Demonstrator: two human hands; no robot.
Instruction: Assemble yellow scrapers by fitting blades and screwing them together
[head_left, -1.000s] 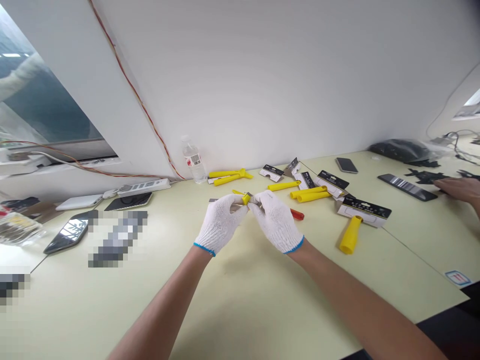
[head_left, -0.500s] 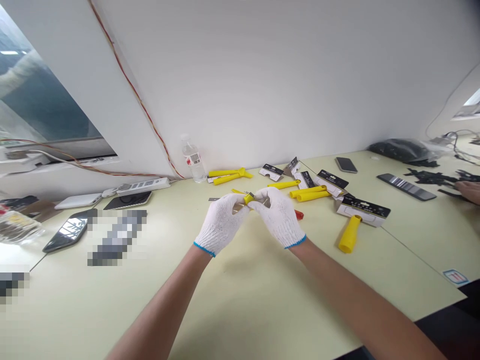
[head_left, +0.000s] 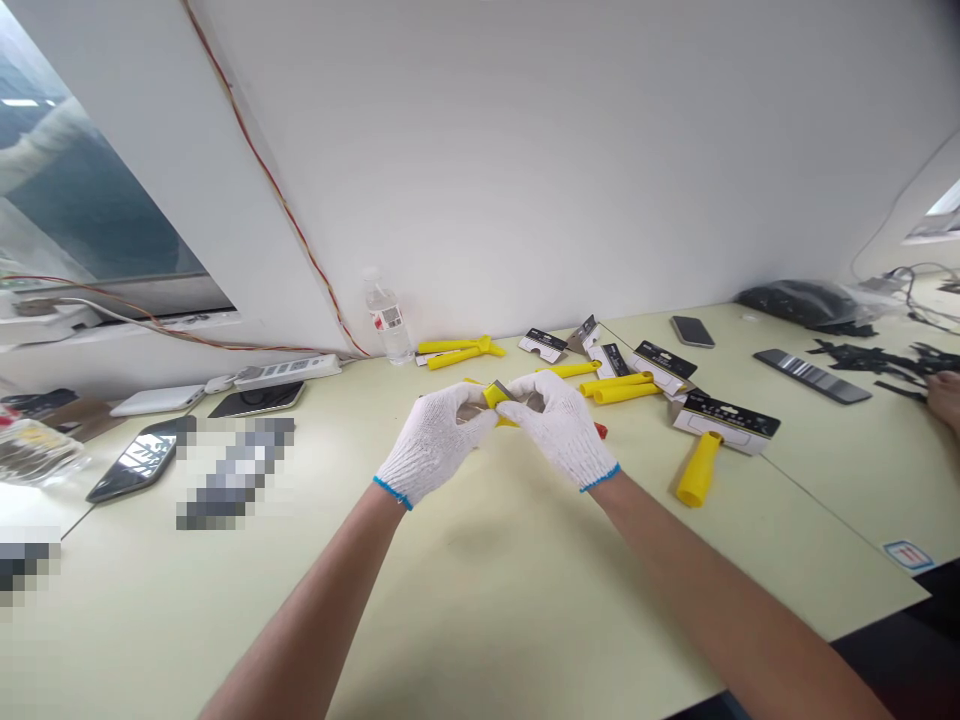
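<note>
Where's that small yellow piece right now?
In the head view, just below centre, the small yellow piece is held between the left hand and the right hand.

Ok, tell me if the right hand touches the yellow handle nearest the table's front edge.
Apart: in the head view, tabletop shows between the right hand and that yellow handle.

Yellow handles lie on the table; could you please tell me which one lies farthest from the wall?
The rightmost yellow handle, in front of the rightmost printed card; the other handles lie closer to the wall.
</note>
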